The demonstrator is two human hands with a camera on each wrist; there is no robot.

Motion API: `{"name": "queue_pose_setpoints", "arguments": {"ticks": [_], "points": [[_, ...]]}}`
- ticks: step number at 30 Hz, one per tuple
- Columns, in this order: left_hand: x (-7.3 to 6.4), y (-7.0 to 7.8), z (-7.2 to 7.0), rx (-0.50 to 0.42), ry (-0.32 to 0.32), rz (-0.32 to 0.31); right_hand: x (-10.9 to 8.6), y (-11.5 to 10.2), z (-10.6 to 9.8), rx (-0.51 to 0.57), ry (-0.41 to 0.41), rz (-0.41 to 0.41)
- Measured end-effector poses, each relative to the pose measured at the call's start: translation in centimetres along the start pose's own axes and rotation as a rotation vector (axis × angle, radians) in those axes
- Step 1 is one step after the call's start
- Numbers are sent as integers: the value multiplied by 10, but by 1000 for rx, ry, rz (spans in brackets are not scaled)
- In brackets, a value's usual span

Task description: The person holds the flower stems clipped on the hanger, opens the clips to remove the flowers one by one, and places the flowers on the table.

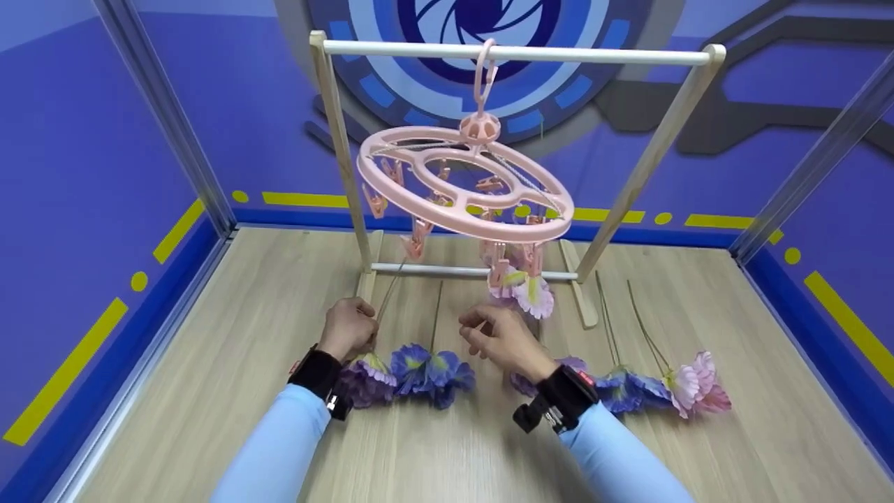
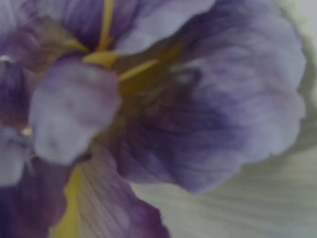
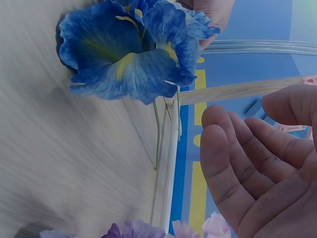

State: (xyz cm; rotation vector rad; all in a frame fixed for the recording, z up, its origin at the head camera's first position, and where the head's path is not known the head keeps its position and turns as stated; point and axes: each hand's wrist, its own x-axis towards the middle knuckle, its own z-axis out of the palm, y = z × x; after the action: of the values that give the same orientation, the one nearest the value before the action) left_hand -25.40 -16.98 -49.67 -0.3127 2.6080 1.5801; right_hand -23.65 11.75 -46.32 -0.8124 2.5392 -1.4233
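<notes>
My left hand [image 1: 349, 327] pinches the thin stem of a purple artificial flower [image 1: 368, 381], whose stem runs up toward the rack's base. Its ruffled petals and yellow centre [image 2: 101, 58] fill the left wrist view, and the fingers are out of sight there. My right hand [image 1: 504, 338] hovers over the table with nothing in it. In the right wrist view its fingers [image 3: 215, 153] are loosely bent and the palm is bare. Between the hands lies a blue-violet flower [image 1: 429, 372], seen as blue petals [image 3: 124, 74] in the right wrist view.
A round pink clip hanger [image 1: 464, 223] hangs tilted from a wooden rack [image 1: 632, 185], with pale pink-purple flowers [image 1: 534, 299] clipped at its front. Right of my right hand lie a blue flower [image 1: 628, 391] and a pink flower [image 1: 688, 384]. Blue panels [image 1: 63, 175] enclose the table.
</notes>
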Motion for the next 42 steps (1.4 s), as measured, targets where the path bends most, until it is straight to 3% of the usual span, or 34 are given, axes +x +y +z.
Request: {"name": "queue_pose_setpoints", "arguments": {"ticks": [5,12,19,25,31,37,42], "points": [[0,0,-3,-40,-4,-11,0,0,0,-2,10,14],[-6,-1,-7,187,46,127,-1,1,-1,0,14,18],[-17,9,-7,229,71,229,-3,4,-6,-7,29,9],[-32,26,-3,227,78,297,-6,9,-13,35,54,-25],[-49,40,5,213,79,411,-13,12,-19,111,95,1],[-64,54,13,200,51,463,-17,13,-27,157,153,25],[-71,63,19,205,45,508,-20,14,-36,157,202,-23]]}}
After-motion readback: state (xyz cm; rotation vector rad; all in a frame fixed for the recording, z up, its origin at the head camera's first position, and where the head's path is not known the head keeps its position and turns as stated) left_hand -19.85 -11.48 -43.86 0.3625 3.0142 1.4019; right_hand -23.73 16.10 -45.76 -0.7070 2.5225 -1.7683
